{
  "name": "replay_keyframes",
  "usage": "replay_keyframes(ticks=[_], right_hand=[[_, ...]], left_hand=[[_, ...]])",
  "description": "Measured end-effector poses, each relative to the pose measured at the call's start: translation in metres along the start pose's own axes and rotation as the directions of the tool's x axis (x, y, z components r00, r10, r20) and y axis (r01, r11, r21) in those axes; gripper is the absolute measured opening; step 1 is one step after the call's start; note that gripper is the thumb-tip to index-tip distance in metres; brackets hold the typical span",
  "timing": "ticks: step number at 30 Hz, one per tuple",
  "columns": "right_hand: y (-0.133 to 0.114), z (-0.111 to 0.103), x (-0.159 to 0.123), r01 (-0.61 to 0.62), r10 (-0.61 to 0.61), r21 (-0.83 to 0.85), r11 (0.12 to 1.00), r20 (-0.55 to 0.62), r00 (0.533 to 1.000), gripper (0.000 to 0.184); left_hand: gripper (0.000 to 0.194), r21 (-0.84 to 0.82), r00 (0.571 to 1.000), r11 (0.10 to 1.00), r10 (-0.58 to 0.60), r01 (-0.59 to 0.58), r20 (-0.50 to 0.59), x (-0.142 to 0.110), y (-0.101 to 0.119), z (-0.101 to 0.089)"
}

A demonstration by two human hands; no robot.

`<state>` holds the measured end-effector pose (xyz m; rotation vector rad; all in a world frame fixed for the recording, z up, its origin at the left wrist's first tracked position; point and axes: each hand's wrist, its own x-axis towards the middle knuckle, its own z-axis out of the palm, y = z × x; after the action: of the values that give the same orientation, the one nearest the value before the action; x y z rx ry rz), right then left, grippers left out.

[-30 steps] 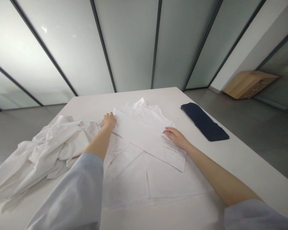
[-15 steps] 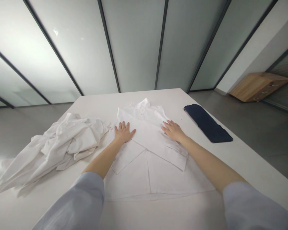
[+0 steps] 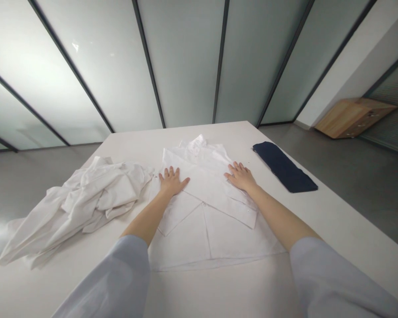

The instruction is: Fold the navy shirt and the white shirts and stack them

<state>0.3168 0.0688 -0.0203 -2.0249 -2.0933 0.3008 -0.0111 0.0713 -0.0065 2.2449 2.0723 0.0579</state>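
Observation:
A white button-up shirt [image 3: 205, 176] lies flat in front of me, its collar away from me and its hem toward me. Both sleeves are folded across its front, with the cuffs pointing down and outward. My left hand [image 3: 172, 181] presses flat on the shirt's left side, fingers spread. On the right edge of the shirt rests my right hand [image 3: 241, 176], its fingers also stretched out and apart. Neither hand grips the cloth.
A crumpled heap of white cloth [image 3: 96, 194] lies left of the shirt. At the right is a folded dark navy cloth [image 3: 285, 168] near the edge of the white table [image 3: 135, 141]. Beyond stand frosted glass panels [image 3: 185, 66] and a wooden cabinet [image 3: 351, 118].
My right hand's fingers have spread a little wider on the shirt's edge. My left hand stays almost in place. The view has shifted slightly.

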Motion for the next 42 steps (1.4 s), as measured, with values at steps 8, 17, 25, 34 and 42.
replay_keyframes(ticks=[8,17,25,34,42], right_hand=[[-0.007,-0.004,-0.013,-0.004,0.019,-0.228,0.974,0.061,0.998,0.072],[-0.018,-0.018,-0.035,-0.012,0.053,-0.275,0.961,0.144,0.988,0.072],[-0.048,-0.024,-0.007,0.103,-0.089,-0.228,0.968,0.069,0.994,0.060],[-0.056,0.005,-0.010,0.063,-0.054,-0.211,0.975,0.048,0.997,0.064],[-0.064,0.000,-0.026,0.040,-0.022,-0.230,0.972,0.080,0.997,0.065]], left_hand=[[0.091,0.052,0.998,0.998,-0.027,0.025,0.053,-0.011,0.004,-0.007],[0.089,0.063,0.997,0.998,-0.024,0.019,0.080,-0.041,0.007,-0.009],[0.080,0.050,1.000,0.999,0.001,-0.003,0.027,-0.019,0.009,-0.021],[0.075,0.070,0.999,0.997,0.034,-0.034,0.007,-0.011,-0.002,-0.006],[0.076,0.091,0.999,0.995,0.035,-0.037,0.023,-0.023,-0.003,-0.006]])
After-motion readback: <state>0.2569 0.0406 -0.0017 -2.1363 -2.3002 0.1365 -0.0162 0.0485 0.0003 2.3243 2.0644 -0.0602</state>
